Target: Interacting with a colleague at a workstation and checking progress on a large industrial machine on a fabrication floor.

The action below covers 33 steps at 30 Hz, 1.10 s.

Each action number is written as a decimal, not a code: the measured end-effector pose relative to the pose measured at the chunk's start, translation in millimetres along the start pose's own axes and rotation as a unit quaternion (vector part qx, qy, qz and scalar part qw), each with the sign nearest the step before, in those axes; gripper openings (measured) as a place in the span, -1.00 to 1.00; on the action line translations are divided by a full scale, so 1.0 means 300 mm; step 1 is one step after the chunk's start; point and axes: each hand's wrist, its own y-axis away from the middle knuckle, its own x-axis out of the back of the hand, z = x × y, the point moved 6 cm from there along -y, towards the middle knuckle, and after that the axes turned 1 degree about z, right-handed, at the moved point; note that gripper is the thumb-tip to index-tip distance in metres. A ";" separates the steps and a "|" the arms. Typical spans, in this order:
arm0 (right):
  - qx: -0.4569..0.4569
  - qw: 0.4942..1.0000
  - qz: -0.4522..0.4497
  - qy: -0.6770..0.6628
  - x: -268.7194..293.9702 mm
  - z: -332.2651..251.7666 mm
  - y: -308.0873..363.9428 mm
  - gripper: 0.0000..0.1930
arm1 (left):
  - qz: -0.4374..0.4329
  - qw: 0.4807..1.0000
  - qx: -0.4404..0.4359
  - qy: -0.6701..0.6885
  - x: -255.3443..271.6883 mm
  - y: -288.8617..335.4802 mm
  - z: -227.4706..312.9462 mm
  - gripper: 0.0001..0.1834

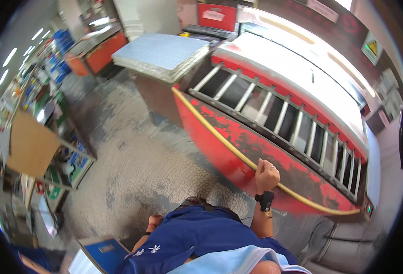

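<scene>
The right hand (266, 174) is curled over the yellow rim (219, 137) of a worn red chest freezer (256, 141), gripping it. The left hand (154, 221) hangs low by the blue shirt (197, 233), its grip unclear. Beyond the right hand lie sliding glass lids (274, 114); a stack of white sheets (162, 55) lies farther off.

**Hidden and Indeterminate Areas**

The left hand (154, 222) is mostly covered by the blue shirt (197, 235); whether it grips anything cannot be told. The right hand (267, 175) rests on the yellow rail (219, 137) of the red freezer chest (274, 132), its palm side concealed. Freezer contents under the sliding lids are unreadable. Shelf goods (50, 114) at the left are blurred. The blue box (103, 253) is cut off by the lower edge.
</scene>
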 end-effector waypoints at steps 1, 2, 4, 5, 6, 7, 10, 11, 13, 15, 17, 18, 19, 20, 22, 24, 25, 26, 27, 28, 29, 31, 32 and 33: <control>0.007 1.000 0.008 0.008 0.000 -0.011 -0.005 -0.82 | 0.013 0.999 0.017 0.026 0.025 -0.013 0.026 -0.63; -0.008 1.000 0.010 0.026 0.002 -0.004 -0.007 -0.82 | 0.024 0.998 0.034 0.052 0.052 -0.028 0.062 -0.69; 0.007 0.999 0.016 0.028 0.002 0.005 -0.004 -0.79 | 0.013 0.998 0.003 0.063 0.091 -0.080 0.172 -0.76; 0.006 1.000 0.012 0.028 0.000 0.007 -0.003 -0.80 | 0.019 0.996 -0.011 0.091 0.110 -0.106 0.217 -0.82; -0.006 0.999 0.014 0.042 0.004 0.012 -0.005 -0.80 | 0.008 0.997 -0.020 0.080 0.122 -0.158 0.239 -0.82; -0.006 1.000 0.012 0.025 0.005 0.005 -0.013 -0.80 | 0.018 0.991 -0.042 0.127 0.143 -0.245 0.220 -0.86; -0.009 0.999 0.020 0.047 0.009 0.008 -0.014 -0.80 | -0.016 0.978 -0.062 0.201 0.151 -0.345 0.376 -0.91; 0.000 0.999 0.014 0.034 0.003 0.001 -0.016 -0.79 | -0.018 0.969 -0.113 0.218 0.190 -0.375 0.453 -0.90; 0.003 0.999 0.006 0.041 0.004 -0.005 -0.021 -0.79 | -0.029 0.953 -0.179 0.244 0.209 -0.408 0.575 -0.88; 0.005 1.000 0.026 0.005 0.016 -0.011 -0.030 -0.81 | -0.053 0.947 -0.196 0.248 0.210 -0.412 0.740 -0.87; 0.005 1.000 0.027 0.011 0.008 -0.010 -0.026 -0.82 | -0.069 0.921 -0.278 0.265 0.214 -0.400 0.899 -0.91; 0.007 0.999 0.032 0.004 0.002 -0.006 -0.021 -0.82 | -0.078 0.921 -0.275 0.265 0.204 -0.379 0.974 -0.91; 0.015 0.999 0.034 0.011 -0.004 0.000 -0.015 -0.83 | -0.065 0.917 -0.303 0.249 0.201 -0.337 1.062 -0.93; 0.015 0.999 0.030 0.015 -0.006 -0.003 -0.017 -0.83 | -0.049 0.913 -0.330 0.234 0.206 -0.294 1.138 -0.95; 0.014 0.999 0.026 0.015 0.004 -0.007 -0.025 -0.84 | -0.051 0.910 -0.360 0.198 0.202 -0.224 1.271 -0.94; 0.015 1.000 0.017 0.019 0.003 -0.008 -0.023 -0.84 | -0.041 0.907 -0.387 0.163 0.208 -0.145 1.372 -0.92; 0.012 0.999 0.014 0.026 -0.001 -0.003 -0.022 -0.84 | -0.044 0.890 -0.423 0.163 0.204 -0.096 1.435 -0.91; 0.014 1.000 0.013 0.023 -0.006 -0.001 -0.021 -0.84 | -0.044 0.873 -0.458 0.162 0.197 -0.061 1.481 -0.91; 0.012 1.000 0.013 0.020 -0.005 0.001 -0.019 -0.85 | -0.055 0.870 -0.459 0.174 0.185 -0.052 1.506 -0.89; 0.010 1.000 0.014 0.017 -0.003 0.005 -0.019 -0.85 | -0.052 0.870 -0.459 0.174 0.175 -0.037 1.537 -0.89; 0.009 1.000 0.014 0.015 -0.001 0.007 -0.022 -0.85 | -0.037 0.859 -0.479 0.177 0.171 -0.011 1.575 -0.87; 0.009 1.000 0.001 0.011 -0.001 0.005 -0.028 -0.85 | -0.022 0.847 -0.500 0.180 0.161 0.041 1.648 -0.85; 0.009 1.000 0.003 0.009 0.002 0.003 -0.031 -0.85 | -0.018 0.834 -0.520 0.185 0.161 0.074 1.688 -0.84; 0.006 1.000 0.004 0.004 0.004 0.005 -0.035 -0.82 | -0.013 0.819 -0.541 0.190 0.158 0.111 1.729 -0.83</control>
